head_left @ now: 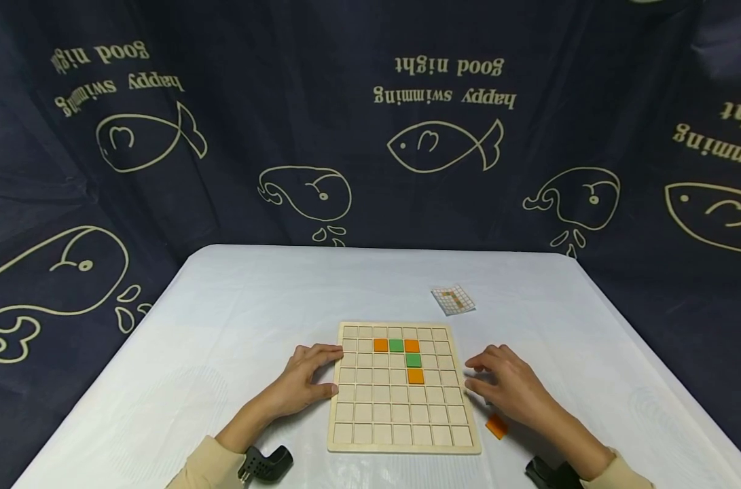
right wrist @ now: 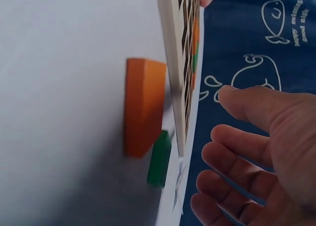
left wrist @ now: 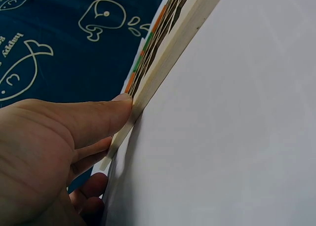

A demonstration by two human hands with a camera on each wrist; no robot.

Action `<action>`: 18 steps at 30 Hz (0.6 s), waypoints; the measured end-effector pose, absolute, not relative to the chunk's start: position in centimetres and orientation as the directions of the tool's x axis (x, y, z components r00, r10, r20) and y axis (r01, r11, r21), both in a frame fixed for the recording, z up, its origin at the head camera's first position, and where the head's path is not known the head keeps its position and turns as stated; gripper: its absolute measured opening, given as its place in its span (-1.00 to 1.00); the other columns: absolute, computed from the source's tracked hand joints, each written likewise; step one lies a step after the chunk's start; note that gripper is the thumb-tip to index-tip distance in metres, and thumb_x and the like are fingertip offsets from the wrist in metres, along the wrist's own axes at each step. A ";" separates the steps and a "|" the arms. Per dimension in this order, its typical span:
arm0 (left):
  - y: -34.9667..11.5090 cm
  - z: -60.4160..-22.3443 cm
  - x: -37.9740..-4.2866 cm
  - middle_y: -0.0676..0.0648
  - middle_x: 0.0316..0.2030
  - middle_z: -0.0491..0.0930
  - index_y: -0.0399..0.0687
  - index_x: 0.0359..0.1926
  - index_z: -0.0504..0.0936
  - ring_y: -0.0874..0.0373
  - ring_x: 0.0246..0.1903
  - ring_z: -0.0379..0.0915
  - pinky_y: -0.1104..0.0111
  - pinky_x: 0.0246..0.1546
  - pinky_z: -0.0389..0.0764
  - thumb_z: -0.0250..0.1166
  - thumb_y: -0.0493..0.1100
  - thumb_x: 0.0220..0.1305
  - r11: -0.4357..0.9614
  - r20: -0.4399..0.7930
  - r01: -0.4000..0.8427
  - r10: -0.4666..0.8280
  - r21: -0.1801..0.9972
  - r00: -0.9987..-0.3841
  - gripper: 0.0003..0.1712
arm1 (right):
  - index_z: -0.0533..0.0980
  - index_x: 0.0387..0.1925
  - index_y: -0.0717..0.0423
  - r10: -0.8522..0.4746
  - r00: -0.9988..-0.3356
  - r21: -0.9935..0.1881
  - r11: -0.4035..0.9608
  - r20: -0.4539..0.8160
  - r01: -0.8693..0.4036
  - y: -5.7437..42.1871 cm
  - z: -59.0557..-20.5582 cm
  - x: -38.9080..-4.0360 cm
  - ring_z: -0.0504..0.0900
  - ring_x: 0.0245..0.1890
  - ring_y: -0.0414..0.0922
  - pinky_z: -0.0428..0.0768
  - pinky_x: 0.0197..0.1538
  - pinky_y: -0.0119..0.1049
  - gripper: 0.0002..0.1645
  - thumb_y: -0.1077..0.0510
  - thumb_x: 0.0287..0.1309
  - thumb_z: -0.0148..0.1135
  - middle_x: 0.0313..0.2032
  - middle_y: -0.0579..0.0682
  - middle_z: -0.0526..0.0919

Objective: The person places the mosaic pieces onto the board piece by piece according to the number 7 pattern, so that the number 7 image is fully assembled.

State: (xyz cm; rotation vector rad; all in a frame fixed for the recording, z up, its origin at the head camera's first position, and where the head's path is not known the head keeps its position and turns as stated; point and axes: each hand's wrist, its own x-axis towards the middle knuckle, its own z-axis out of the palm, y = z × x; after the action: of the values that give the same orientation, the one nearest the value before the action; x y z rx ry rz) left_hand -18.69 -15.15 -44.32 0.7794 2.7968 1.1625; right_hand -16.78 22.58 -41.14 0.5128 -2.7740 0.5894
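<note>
A wooden grid board [head_left: 382, 413] lies on the white table. Orange and green square tiles sit in its upper cells, among them a green tile [head_left: 396, 346] in the row and an orange tile [head_left: 416, 376] at the column's foot. My left hand [head_left: 297, 382] touches the board's left edge with its thumb and extended fingertips. Just off the right edge, my right hand [head_left: 513, 384] hovers with loosely bent fingers and holds nothing. Below it lies a loose orange tile [head_left: 496, 426]. The right wrist view also shows a loose green tile [right wrist: 159, 159], which the hand hides in the head view.
A small card [head_left: 453, 299] printed with a coloured grid pattern lies beyond the board's top right corner. Dark wrist devices [head_left: 266, 465] are at both wrists. A dark blue curtain [head_left: 370, 122] with fish and whale drawings hangs behind the table.
</note>
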 end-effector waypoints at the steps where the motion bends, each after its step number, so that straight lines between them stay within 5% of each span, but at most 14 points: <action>1: -15.1 -44.3 -18.7 0.03 0.29 0.36 -0.06 0.24 0.44 0.17 0.00 0.12 0.21 0.02 0.16 0.37 -0.09 0.09 0.600 0.171 0.439 0.450 0.669 -0.876 -0.34 | 0.66 -0.32 -0.02 -0.281 -0.906 -0.338 0.859 0.315 -0.384 22.7 -41.1 -16.7 0.39 -0.35 -0.30 0.42 -0.31 -0.38 -0.75 0.10 -0.16 0.48 -0.43 -0.23 0.54; 18: -15.1 -44.1 -18.6 0.02 0.30 0.33 -0.07 0.25 0.43 0.14 0.03 0.10 0.13 0.05 0.16 0.36 -0.07 0.12 0.600 0.145 0.419 0.450 0.682 -0.881 -0.35 | 0.64 -0.28 -0.04 -0.309 -0.903 -0.282 0.875 0.300 -0.393 25.1 -41.8 -15.9 0.41 -0.34 -0.33 0.45 -0.26 -0.36 -0.67 0.10 -0.21 0.50 -0.38 -0.30 0.53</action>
State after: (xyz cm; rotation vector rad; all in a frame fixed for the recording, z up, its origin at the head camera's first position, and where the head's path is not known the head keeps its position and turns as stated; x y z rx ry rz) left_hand -18.58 -15.06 -44.14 0.7529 2.7720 1.1653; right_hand -15.89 25.15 -41.80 0.5324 -2.8006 0.4964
